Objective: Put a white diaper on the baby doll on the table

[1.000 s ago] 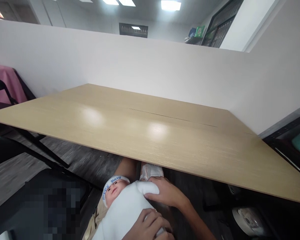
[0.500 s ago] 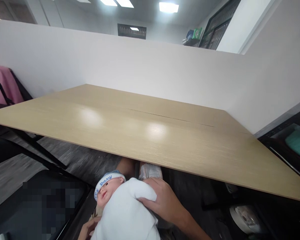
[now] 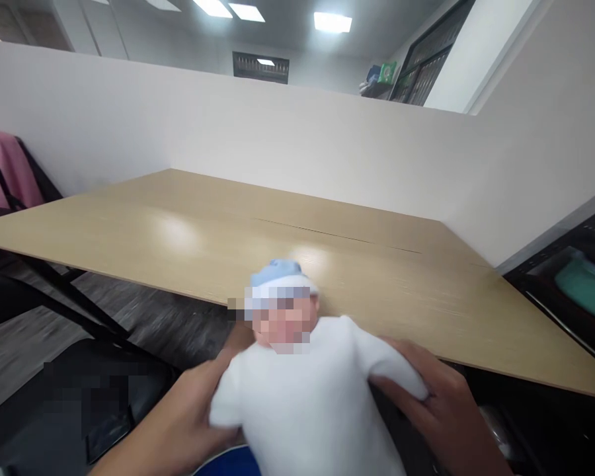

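A baby doll (image 3: 317,396) in a white long-sleeved top and a light blue cap (image 3: 279,274) is held upright before me, its head overlapping the near edge of the table in view. My left hand (image 3: 205,390) is closed around the doll's arm and side at the left. On the other side, my right hand (image 3: 426,383) grips the sleeve of the opposite arm, thumb below and fingers above. The doll's face is blurred out. Below my left hand, part of a dark blue round thing (image 3: 231,461) shows at the bottom edge.
A light wooden table (image 3: 218,251) stretches across in front, against a white partition (image 3: 277,139). To the left stands a black chair (image 3: 69,410) with a dark flat object on its seat. A dark rack (image 3: 570,264) holding something green is at the right.
The doll has gone from lying tilted in my lap to upright, raised toward the table edge. My left hand has come up to its side; my right hand has shifted right with the sleeve.
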`<state>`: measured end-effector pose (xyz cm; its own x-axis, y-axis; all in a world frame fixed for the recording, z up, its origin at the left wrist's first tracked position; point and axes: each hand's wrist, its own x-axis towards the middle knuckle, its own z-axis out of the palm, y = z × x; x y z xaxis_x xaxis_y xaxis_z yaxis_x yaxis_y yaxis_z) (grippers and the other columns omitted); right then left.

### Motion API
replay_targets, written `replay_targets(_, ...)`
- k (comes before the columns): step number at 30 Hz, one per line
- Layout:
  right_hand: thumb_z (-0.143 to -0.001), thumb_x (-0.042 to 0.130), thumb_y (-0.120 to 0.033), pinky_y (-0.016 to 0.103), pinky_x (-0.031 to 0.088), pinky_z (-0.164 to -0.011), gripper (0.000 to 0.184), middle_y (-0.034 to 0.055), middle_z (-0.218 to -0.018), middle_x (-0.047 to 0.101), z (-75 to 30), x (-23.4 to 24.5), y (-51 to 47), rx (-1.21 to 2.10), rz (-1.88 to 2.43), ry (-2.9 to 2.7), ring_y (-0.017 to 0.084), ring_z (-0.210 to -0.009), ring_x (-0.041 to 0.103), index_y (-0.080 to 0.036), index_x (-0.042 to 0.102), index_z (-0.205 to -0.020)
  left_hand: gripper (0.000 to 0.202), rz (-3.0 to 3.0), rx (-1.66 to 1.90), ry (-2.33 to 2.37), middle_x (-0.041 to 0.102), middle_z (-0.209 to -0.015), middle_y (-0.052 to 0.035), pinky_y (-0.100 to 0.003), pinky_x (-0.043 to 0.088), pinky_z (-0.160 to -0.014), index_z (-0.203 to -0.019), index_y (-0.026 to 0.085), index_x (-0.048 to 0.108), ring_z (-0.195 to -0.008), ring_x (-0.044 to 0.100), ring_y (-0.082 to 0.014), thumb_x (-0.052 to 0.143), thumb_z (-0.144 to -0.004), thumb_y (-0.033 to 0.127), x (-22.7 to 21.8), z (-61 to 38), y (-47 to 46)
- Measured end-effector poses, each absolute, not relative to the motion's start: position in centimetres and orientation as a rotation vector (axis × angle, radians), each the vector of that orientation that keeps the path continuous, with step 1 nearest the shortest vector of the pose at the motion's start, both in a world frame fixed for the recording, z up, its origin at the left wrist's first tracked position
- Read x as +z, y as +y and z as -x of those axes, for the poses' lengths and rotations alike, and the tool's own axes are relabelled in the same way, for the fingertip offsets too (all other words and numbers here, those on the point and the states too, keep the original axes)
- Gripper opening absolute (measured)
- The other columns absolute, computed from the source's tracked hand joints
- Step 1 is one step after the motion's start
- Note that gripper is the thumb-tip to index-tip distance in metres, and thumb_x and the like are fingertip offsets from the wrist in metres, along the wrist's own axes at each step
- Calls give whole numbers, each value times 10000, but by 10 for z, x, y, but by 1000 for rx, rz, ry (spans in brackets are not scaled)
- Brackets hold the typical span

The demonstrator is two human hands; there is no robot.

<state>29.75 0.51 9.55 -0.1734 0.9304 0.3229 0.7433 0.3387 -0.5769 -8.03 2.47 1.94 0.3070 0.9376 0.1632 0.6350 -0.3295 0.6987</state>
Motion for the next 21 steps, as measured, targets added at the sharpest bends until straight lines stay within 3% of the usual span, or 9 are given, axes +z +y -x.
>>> replay_targets(3, -986, 702, -645, 442, 623, -901, 368, 45, -1120, 834, -308, 90, 31, 377, 1597, -1846, 315, -988, 773, -341, 797, -1171, 331, -2033, 601, 1228, 804, -1125, 5, -270, 555, -812, -1223, 247, 695, -976, 770, -242, 686, -905, 339, 43, 74, 60)
replay_targets(6, -967, 678, -682, 427, 601, -892, 444, 42, -1117, 843, -317, 77, 67, 409, 1719, -1740, 317, -1005, 775, -299, 801, -1157, 319, -2079, 518, 1244, 807, -1085, -32, -292, 504, -807, -1168, 198, 682, -961, 759, -262, 658, -877, 325, 51, 62, 119)
replay_targets(14, -920, 683, -763, 383, 580, -869, 530, 19, -1160, 849, -335, 42, 135, 477, 1852, -1640, 319, -1036, 780, -314, 804, -1174, 320, -2279, 325, 1490, 799, -1003, -66, -333, 390, -706, -1080, 230, 655, -904, 740, -311, 677, -904, 496, 42, 63, 228)
replay_targets(21, -938, 660, -776, 377, 584, -831, 531, 16, -1182, 844, -346, 31, 203, 452, 1824, -1699, 319, -1043, 782, -331, 787, -1199, 571, -2419, 343, 1587, 766, -930, -81, -344, 351, -682, -926, 243, 575, -858, 708, -324, 600, -928, 814, 36, 64, 308)
